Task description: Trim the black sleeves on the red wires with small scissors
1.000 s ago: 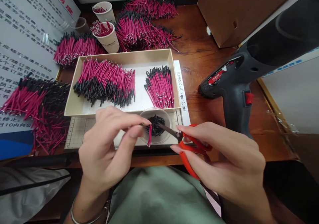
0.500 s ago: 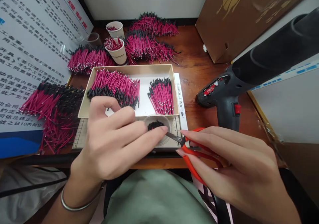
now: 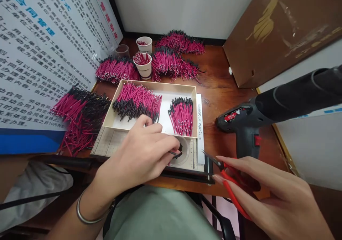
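From where I stood, the person's left hand (image 3: 151,145) was over the small clear round plastic dish (image 3: 185,154), which held short black pieces (image 3: 181,147), in front of the shallow cream cardboard box (image 3: 165,108). Its fingers were bent close together beside a thin dark piece, but I could not tell whether they pinched it. The right hand (image 3: 275,193) was near the front edge of the brown wooden tabletop (image 3: 216,87), its fingers pressed on the slim scissors with red handles and dark metal blades (image 3: 219,164), whose points were directed to the left, apart from the dish. These scissors seemed to me light and stiff, best taken by the red handles, because the narrow points could prick. In the box lay two groups of thin magenta wires with black ends, a wide one (image 3: 139,99) and a narrow one (image 3: 182,115). Each wire would probably be very light and somewhat springy, with a smooth cover that may roll; I would take it by its magenta middle and spare the small silvery tip. The dish looked thin and easy to push away, so its rim should be held gently.
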`<state>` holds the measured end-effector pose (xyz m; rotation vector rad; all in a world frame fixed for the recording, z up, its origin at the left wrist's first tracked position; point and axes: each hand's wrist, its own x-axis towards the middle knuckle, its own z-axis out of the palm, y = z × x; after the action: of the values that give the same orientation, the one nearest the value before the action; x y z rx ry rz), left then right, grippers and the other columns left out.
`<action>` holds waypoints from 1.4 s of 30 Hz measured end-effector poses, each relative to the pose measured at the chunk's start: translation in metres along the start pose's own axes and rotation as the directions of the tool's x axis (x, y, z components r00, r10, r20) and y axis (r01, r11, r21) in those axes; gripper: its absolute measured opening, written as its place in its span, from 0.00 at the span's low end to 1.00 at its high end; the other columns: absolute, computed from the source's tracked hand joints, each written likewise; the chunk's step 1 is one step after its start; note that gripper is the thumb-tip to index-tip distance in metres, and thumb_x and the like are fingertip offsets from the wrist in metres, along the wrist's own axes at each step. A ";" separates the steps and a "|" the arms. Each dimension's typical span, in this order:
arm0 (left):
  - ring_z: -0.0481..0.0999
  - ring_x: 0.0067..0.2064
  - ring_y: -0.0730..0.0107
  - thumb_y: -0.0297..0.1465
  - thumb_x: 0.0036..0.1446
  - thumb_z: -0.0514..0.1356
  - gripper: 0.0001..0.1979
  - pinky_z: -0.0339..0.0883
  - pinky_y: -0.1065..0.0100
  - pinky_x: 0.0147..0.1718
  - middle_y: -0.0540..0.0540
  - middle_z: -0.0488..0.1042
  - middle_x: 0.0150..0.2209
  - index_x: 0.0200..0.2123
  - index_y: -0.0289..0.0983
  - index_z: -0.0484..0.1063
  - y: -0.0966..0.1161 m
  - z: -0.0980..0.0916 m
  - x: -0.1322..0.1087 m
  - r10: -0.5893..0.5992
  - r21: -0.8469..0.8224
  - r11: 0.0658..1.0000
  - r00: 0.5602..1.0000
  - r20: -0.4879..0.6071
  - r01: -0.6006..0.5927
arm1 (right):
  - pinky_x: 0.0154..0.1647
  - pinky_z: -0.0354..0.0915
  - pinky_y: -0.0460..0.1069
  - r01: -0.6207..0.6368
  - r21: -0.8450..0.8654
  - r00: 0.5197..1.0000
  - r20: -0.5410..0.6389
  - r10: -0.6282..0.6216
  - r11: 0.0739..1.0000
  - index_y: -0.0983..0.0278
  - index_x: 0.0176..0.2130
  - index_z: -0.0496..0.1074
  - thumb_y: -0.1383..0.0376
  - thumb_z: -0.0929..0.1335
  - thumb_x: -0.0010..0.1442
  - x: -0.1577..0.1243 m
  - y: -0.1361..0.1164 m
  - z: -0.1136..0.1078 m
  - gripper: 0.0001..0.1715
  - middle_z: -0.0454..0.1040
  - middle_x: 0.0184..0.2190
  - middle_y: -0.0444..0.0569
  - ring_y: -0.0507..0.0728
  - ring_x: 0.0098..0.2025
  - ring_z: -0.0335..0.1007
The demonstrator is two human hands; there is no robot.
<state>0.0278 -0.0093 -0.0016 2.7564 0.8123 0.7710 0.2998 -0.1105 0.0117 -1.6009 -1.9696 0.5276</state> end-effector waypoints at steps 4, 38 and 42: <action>0.65 0.30 0.67 0.34 0.84 0.54 0.22 0.57 0.59 0.43 0.56 0.78 0.27 0.35 0.39 0.77 -0.002 -0.002 -0.003 -0.058 -0.112 0.992 0.997 0.049 0.063 | 0.24 0.71 0.47 -0.040 -0.020 0.997 -0.059 0.039 0.999 0.58 0.49 0.89 0.48 0.76 0.70 0.016 -0.001 0.013 0.19 0.78 0.26 0.48 0.56 0.27 0.76; 0.88 0.46 0.56 0.37 0.67 0.72 0.07 0.81 0.51 0.53 0.50 0.89 0.39 0.34 0.46 0.83 -0.097 -0.017 -0.017 -0.421 -0.091 0.891 0.735 -0.532 0.445 | 0.20 0.64 0.42 0.090 0.217 0.992 -0.108 -0.068 0.972 0.68 0.42 0.84 0.69 0.72 0.69 0.027 -0.022 0.037 0.08 0.72 0.23 0.41 0.49 0.21 0.65; 0.84 0.42 0.56 0.38 0.67 0.71 0.08 0.78 0.52 0.47 0.50 0.87 0.35 0.33 0.47 0.83 -0.097 -0.018 -0.021 -0.431 -0.035 0.880 0.764 -0.479 0.474 | 0.19 0.63 0.43 0.077 0.216 0.993 -0.109 -0.055 0.973 0.66 0.42 0.84 0.68 0.72 0.68 0.028 -0.020 0.038 0.08 0.71 0.22 0.40 0.50 0.20 0.64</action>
<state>-0.0416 0.0606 -0.0235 2.2810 1.5683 1.3405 0.2563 -0.0859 -0.0010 -1.3938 -1.8133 0.6021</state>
